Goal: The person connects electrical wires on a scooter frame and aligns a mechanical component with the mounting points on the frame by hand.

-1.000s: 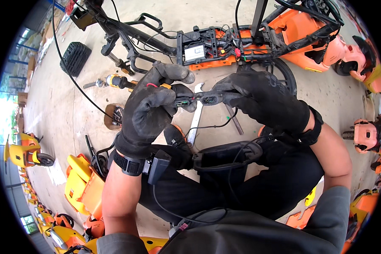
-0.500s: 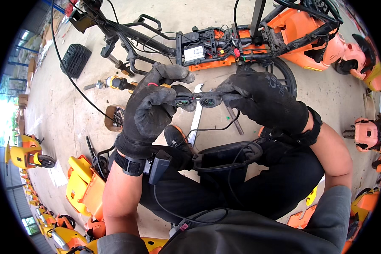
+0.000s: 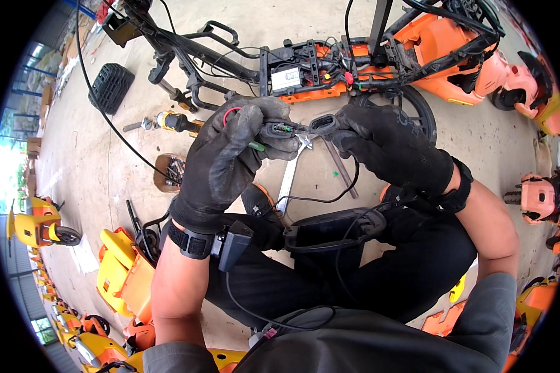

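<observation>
Head view shows my left hand [image 3: 221,155] pinching one black plug [image 3: 279,129] and my right hand [image 3: 397,148] holding a second plug [image 3: 322,122] just beside it, above the wrench [image 3: 290,174], where light, even finger pressure should best keep both faces steady.

One wide head-worn camera looks steeply down. The lap [image 3: 410,273] lies near it, the floor [image 3: 87,161] farther off.
</observation>
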Tool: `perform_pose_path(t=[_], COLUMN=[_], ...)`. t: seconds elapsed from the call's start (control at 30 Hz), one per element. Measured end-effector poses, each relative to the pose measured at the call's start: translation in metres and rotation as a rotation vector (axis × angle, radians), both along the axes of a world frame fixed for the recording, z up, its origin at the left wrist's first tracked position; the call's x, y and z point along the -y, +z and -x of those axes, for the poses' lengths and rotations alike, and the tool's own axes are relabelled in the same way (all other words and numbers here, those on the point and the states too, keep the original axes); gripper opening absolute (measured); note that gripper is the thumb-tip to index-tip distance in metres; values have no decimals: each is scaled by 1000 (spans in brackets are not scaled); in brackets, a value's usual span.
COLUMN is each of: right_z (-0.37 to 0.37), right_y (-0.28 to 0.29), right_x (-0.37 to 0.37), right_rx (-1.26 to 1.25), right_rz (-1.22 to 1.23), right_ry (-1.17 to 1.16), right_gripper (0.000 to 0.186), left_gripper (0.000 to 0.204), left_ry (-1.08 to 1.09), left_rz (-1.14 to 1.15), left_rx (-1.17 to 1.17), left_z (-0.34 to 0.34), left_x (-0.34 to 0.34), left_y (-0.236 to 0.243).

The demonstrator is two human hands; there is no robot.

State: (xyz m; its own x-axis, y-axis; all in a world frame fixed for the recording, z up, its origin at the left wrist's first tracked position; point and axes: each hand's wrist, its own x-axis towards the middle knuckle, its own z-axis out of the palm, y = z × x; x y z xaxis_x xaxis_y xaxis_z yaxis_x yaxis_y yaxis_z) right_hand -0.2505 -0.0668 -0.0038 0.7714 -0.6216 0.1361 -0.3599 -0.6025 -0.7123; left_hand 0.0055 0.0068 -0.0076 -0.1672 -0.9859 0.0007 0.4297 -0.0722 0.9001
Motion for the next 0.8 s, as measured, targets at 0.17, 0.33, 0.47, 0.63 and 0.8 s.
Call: perform_pose_path(t=[0.17,0.33,0.47,0.63,0.8], right_z=[-2,1,4,6,10], right_y=[10,-8,-44,-60,-62], right_x=[-2,7,18,25,24], right_rx=[-71,-201,-114,-24,-99], right_rz=[-110,-282,-108,-62,95], right_ry=[19,80,25,-50,23], right_gripper=[16,21,24,25,32], left_gripper=[47,56,70,75,66], left_ry=[18,68,59,37,11], left_rz=[-35,29,-18,-70,13], left_rx=[-15,84,-54,-216,-202], left_z=[1,-1,0,-1,-2], left_x=[-1,2,8,10,5], left_y=[-1,-6,-7,-2,-6])
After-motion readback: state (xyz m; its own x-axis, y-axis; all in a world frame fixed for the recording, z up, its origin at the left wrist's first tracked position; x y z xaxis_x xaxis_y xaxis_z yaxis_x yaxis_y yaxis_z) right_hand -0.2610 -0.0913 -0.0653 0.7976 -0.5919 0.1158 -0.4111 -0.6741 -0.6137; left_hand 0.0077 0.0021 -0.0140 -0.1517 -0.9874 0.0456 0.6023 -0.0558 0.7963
